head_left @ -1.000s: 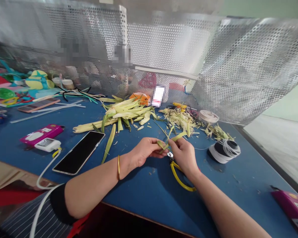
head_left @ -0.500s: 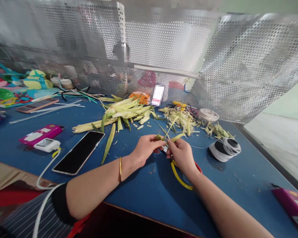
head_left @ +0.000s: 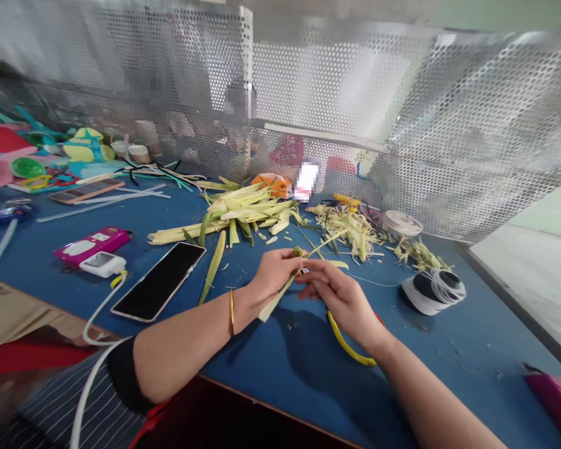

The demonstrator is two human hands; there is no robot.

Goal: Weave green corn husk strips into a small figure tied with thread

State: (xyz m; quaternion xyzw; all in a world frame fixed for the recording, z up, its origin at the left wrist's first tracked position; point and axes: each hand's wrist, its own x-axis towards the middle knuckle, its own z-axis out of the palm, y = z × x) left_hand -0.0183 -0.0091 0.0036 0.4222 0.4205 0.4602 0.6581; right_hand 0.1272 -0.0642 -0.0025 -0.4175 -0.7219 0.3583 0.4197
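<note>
My left hand (head_left: 272, 277) pinches a narrow green-yellow leaf strip (head_left: 280, 293) just above the blue table (head_left: 271, 355). My right hand (head_left: 339, 296) touches the same strip with its fingertips, fingers curled toward the left hand. One end of the strip hangs down under my left hand; thinner ends point up and right. Yellow-handled pliers (head_left: 348, 343) lie on the table under my right hand, mostly hidden by it.
A pile of leaves (head_left: 243, 212) and shredded scraps (head_left: 348, 227) lie behind my hands. A black phone (head_left: 159, 280), a pink device (head_left: 92, 242) with a white charger (head_left: 103, 263), a spool of white cord (head_left: 434, 290) and a perforated metal screen (head_left: 355, 100) surround the spot.
The strip has been turned so that one long end hangs down below my left hand. My right hand's fingers have stretched out further along it. The view has shifted slightly left.
</note>
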